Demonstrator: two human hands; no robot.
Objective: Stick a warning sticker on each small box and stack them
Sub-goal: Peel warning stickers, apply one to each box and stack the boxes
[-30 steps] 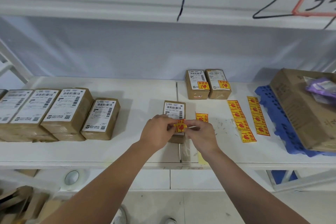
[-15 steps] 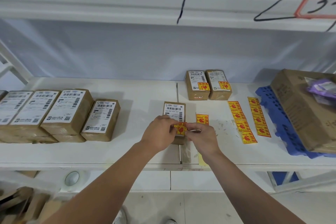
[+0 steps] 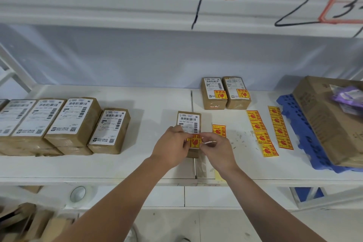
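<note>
The warning sticker, yellow with red print, sits over the near end of the small box. The box lies flat at the middle of the shelf with its shipping label up. The left grip pinches the sticker's left edge between thumb and fingertips. The right grip pinches the right edge with its fingers curled close. A pale strip at its fingertips may be backing paper, but this cannot be confirmed, nor can it be told whether the adhesive already touches the box. To do this step well, align the sticker square with the box edges and place it at the label's near corner, as on the two finished boxes at the back of the shelf. Avoid covering the barcode. Lay one edge down first, then smooth across with a flat fingertip to exclude creases and bubbles. Steady the box with the left grip, since a light box is likely to slide under pressing. A loose sticker lies just beside the box on its right, and two sticker strips lie farther right, near enough for the next unit. A row of unstickered boxes waits at the left. Judged stage: two boxes done, a third in hand, stacking not yet begun.
</note>
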